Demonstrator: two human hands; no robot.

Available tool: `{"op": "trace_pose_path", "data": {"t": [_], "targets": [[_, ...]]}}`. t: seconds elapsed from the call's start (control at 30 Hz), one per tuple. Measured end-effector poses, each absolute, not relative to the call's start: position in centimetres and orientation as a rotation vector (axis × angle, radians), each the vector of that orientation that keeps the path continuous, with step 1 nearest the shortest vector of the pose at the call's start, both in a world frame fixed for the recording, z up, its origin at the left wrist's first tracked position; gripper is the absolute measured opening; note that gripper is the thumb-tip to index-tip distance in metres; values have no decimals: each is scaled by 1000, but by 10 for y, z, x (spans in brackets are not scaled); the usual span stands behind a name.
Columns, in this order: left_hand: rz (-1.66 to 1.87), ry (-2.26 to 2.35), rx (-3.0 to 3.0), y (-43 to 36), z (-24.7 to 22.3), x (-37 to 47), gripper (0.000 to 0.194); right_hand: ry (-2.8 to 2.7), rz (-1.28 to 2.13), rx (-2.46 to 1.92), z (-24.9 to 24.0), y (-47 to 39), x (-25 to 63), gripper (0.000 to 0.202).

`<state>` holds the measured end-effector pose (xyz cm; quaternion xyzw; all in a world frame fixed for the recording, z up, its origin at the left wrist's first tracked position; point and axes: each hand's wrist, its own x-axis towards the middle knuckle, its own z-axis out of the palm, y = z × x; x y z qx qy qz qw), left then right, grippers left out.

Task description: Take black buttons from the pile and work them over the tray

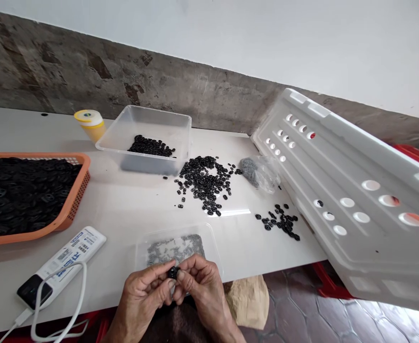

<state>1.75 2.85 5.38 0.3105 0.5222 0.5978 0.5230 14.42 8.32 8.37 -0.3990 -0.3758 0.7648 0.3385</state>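
Observation:
Between the fingertips of both hands is a small black plastic part, held over the table's front edge. My left hand pinches it from one side, and my right hand grips it from the other. Whether the right fingers also hold a smaller piece is hidden. Just beyond the hands stands a shallow clear tray with many small grey metal pieces. Farther back, a large pile of black parts lies loose on the table, and a smaller group lies to the right.
An orange basket full of black parts stands left. A clear bin and a yellow-and-white container are behind. A power bank with a white cable lies front left. A plastic bag sits near the large white perforated panel leaning right.

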Motion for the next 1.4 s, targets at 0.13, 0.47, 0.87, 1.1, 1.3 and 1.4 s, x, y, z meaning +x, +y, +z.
{"op": "trace_pose_path", "data": {"t": [0.13, 0.47, 0.87, 1.1, 1.3, 1.4], "targets": [[1465, 1239, 814, 32, 65, 17, 29, -989, 2021, -1010, 87, 83, 147, 29], [1360, 1171, 860, 27, 60, 9, 25, -877, 2080, -989, 76, 82, 150, 30], [1199, 937, 326, 31, 77, 13, 27, -751, 2202, -947, 68, 79, 150, 38], [1168, 872, 391, 27, 75, 11, 22, -729, 2239, -908, 71, 76, 151, 37], [1132, 909, 470, 26, 77, 9, 25, -734, 2245, -897, 68, 74, 152, 35], [1119, 923, 511, 27, 78, 8, 26, -740, 2245, -897, 67, 74, 152, 35]]}}
